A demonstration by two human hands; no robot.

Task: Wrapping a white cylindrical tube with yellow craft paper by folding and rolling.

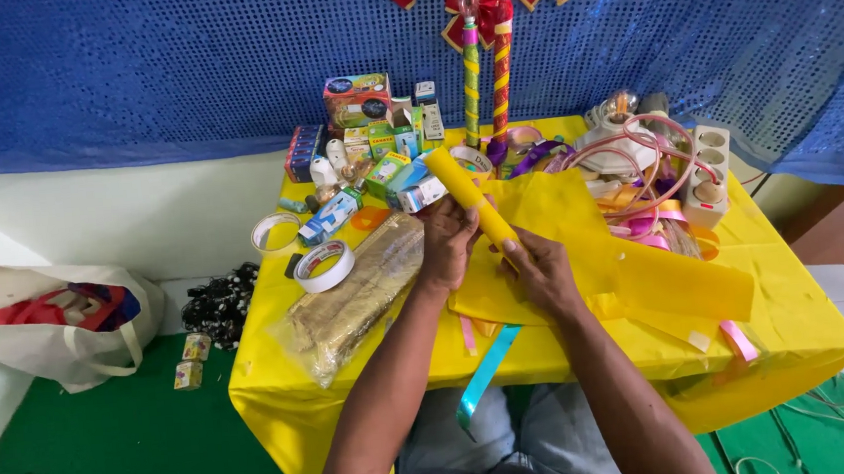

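At the left edge of a yellow-covered table (796, 340), a roll of white tape (324, 266) lies beside a plastic-wrapped bundle of tan material (362, 293), with small cartons (376, 146) stacked toward the far edge. Near the table's middle, the left hand (447, 242) closes its fingers around a rolled yellow tube (469, 196), which slants up toward the far edge, while the right hand (541, 270) grips the tube's lower end over a sheet of yellow paper (643, 276). Toward the right edge, pink cable (669, 165) loops around a white power strip (707, 175).
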